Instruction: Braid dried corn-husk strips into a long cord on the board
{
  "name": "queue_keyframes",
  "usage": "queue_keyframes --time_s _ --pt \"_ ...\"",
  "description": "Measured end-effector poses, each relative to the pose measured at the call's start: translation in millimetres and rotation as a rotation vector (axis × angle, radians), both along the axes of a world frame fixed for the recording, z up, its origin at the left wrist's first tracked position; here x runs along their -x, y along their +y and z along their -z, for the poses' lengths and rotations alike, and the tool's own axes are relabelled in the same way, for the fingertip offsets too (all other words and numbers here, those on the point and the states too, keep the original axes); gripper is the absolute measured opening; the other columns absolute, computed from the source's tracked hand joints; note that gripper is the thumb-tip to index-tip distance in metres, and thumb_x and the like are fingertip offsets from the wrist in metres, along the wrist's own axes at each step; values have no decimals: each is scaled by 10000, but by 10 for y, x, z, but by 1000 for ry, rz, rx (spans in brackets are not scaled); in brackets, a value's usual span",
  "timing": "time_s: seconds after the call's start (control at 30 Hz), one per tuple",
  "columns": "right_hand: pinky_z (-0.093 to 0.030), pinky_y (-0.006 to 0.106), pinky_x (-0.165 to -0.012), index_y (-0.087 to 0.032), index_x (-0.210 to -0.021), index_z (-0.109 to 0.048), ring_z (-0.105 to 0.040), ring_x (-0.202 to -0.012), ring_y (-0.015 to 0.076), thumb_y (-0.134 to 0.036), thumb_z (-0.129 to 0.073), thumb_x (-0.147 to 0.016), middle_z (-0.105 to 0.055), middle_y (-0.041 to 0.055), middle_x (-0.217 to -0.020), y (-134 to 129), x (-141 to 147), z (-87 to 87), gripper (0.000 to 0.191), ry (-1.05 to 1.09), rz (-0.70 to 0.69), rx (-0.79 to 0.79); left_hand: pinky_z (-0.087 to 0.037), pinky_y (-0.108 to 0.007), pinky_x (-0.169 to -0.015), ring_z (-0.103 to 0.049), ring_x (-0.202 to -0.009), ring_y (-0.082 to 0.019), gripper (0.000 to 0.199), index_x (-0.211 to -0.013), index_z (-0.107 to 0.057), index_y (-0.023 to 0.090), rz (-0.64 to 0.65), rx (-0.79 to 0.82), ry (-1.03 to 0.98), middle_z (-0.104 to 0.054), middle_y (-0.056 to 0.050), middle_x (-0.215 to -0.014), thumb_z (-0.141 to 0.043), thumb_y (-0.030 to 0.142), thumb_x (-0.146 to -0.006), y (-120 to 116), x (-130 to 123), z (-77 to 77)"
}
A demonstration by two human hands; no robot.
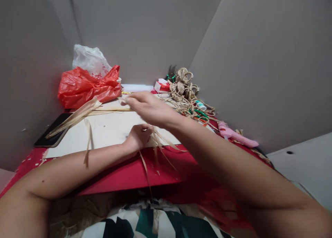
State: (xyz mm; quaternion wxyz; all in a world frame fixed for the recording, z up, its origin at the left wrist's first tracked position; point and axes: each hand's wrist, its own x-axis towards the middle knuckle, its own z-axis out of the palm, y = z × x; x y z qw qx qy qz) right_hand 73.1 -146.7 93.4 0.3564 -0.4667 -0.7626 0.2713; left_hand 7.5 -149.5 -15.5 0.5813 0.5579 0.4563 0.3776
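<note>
My left hand [140, 137] is closed on a bunch of thin dried husk strips [162, 141], which fan out to its right and hang over the table's front edge. My right hand [149, 108] reaches across above and beyond it, blurred by motion, its fingertips pointing left. Something pale shows at those fingertips, too small to name, so its grip cannot be made out. Wider dried husks [77, 117] lie at the left on a white board [103, 127], and one narrow strip [88, 141] rests by my left forearm.
A black phone [53, 130] and a red plastic bag [86, 87] are at the left. Coiled rope [183, 87], green-handled scissors [201, 114], a small tissue box [162, 86] and a pink glue gun [237, 136] line the right side. Grey walls enclose the red table [124, 181].
</note>
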Motion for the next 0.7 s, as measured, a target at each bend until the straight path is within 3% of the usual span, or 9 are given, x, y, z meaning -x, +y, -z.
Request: queue_keyframes --time_s 0.07,0.13,0.27,0.4,0.5,0.6,0.7 --pt "-345 223 -518 -113 -810 -657 -420 -538 83 -273 -502 -861 -486 -12 -594 -198 -391 15 229 70 74 32 -266 -187 -389 -348 -378 -37 193 -694 -599 120 64 37 -18 -446 54 -465 -573 273 -809 -11 20 -4" --pt "-328 217 -460 -123 -851 -670 -409 -486 67 -309 -584 -813 -514 -12 -588 -390 -747 55 209 219 135 111 -167 -194 -354 -260 -325 -25 216 -659 -563 142 127 99 -72 -390 75 -418 -556 294 -811 -19 29 -22" --pt "-386 209 -456 -167 -843 -664 -505 -503 77 -302 -738 -668 -609 5 -640 -714 -1132 247 233 566 285 219 -118 -204 -339 -211 -294 -19 206 -638 -536 151 157 195 -140 -415 71 -426 -568 284 -792 -5 19 -62" --pt "-425 204 -484 -168 -739 -622 -537 -498 78 -305 -749 -651 -636 -3 -625 -850 -1055 568 206 681 322 280 -111 -200 -351 -194 -294 -26 253 -588 -546 141 225 203 -131 -273 87 -333 -586 302 -779 25 15 -64" --pt "-427 197 -515 -155 -746 -602 -556 -533 82 -307 -718 -686 -648 2 -643 -798 -883 781 201 667 339 231 -102 -195 -361 -210 -315 -21 199 -635 -583 135 274 192 -130 -344 74 -362 -622 295 -746 42 25 -48" --pt "-413 196 -515 -149 -717 -573 -565 -546 92 -292 -673 -722 -627 0 -625 -693 -776 897 175 576 398 140 -97 -197 -368 -219 -331 -19 176 -666 -602 137 290 188 -130 -415 61 -411 -648 298 -721 49 31 -41" --pt "-409 204 -513 -157 -700 -546 -589 -564 113 -275 -625 -752 -631 12 -621 -612 -750 960 151 466 424 98 -89 -201 -373 -198 -336 -23 171 -652 -607 140 286 183 -117 -364 75 -384 -640 293 -722 41 26 -57"
